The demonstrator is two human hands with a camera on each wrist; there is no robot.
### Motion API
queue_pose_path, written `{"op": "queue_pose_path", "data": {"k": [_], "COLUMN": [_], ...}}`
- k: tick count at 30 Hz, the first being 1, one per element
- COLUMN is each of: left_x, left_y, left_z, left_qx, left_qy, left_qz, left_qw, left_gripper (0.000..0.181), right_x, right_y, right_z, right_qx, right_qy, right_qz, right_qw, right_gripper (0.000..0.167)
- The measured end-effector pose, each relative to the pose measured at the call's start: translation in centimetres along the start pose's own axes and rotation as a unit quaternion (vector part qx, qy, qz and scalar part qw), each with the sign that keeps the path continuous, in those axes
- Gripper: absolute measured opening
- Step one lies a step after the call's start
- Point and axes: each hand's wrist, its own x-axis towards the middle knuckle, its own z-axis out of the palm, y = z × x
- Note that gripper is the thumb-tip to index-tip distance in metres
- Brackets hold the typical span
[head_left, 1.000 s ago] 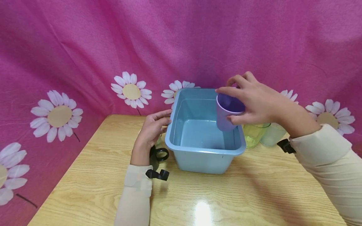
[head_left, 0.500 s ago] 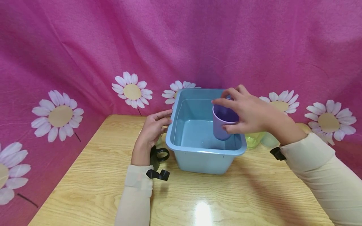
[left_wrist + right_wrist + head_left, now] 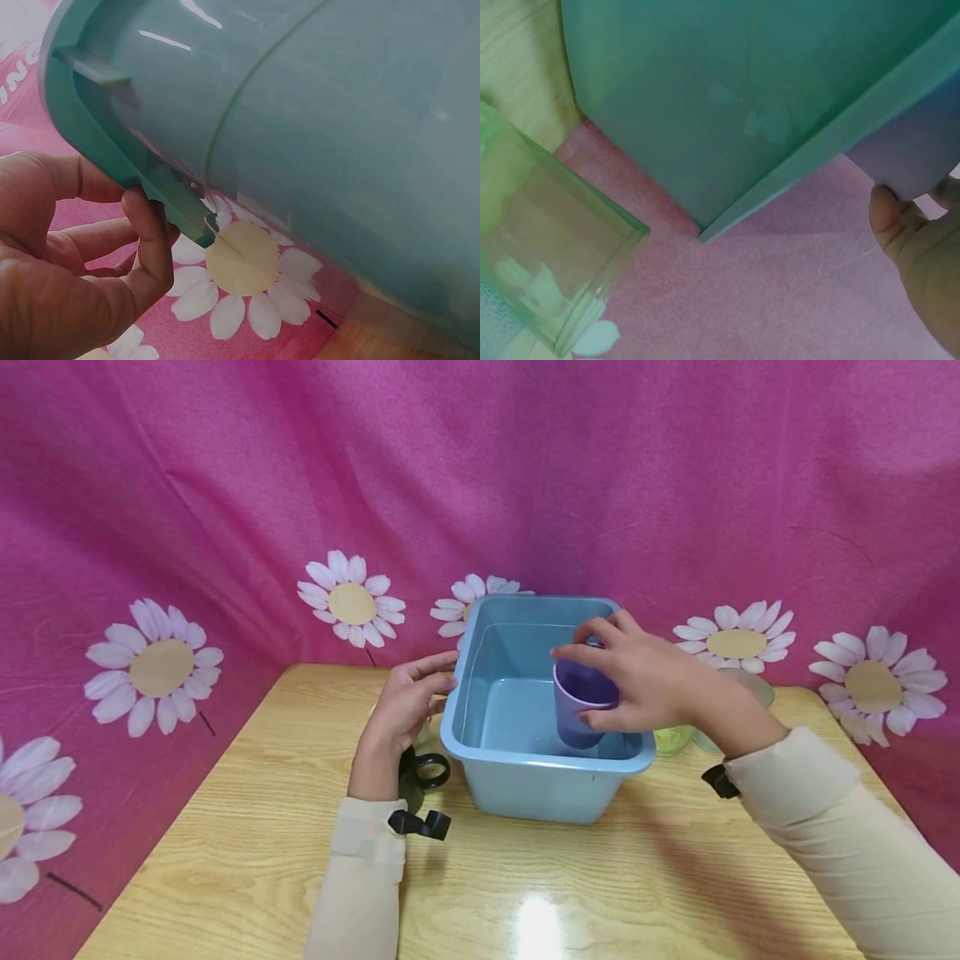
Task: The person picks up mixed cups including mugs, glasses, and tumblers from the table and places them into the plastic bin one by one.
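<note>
1. A pink flowered cloth (image 3: 480,468) hangs behind the table (image 3: 247,827).
2. The blue tub (image 3: 551,789) stands toward the tabletop's back edge.
3. The right hand (image 3: 637,681) pinches the purple cup (image 3: 567,717) near its rim.
4. The left hand (image 3: 402,704) pinches the tub's left rim.
5. The cup is inside the tub, near the front right corner; from here I can't tell whether it touches bottom.
6. A black mug (image 3: 410,785) is just left of the tub.

L hand (image 3: 407,706): thumb/fingers in pinch | R hand (image 3: 633,681): fingers curled, palm dn
</note>
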Motion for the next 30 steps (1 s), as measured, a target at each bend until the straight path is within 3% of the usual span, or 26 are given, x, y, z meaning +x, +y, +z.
{"op": "queue_pose_path", "data": {"k": [7,30], "left_x": [0.1,0.3], "left_y": [0.0,-0.1], "left_z": [-0.1,0.0], "left_qx": [-0.001,-0.003], "left_qy": [0.000,0.002], "left_qz": [-0.002,-0.005], "left_qw": [1.0000,1.0000], "left_gripper": [0.041,0.042], "right_x": [0.3,0.7], "right_y": [-0.2,-1.1], "right_z": [0.7,2.5], "right_qx": [0.004,-0.015], "right_qy": [-0.023,-0.112], "right_qz": [-0.010,0.025], "right_qw": [0.9997,0.9932], "right_gripper": [0.068,0.071]}}
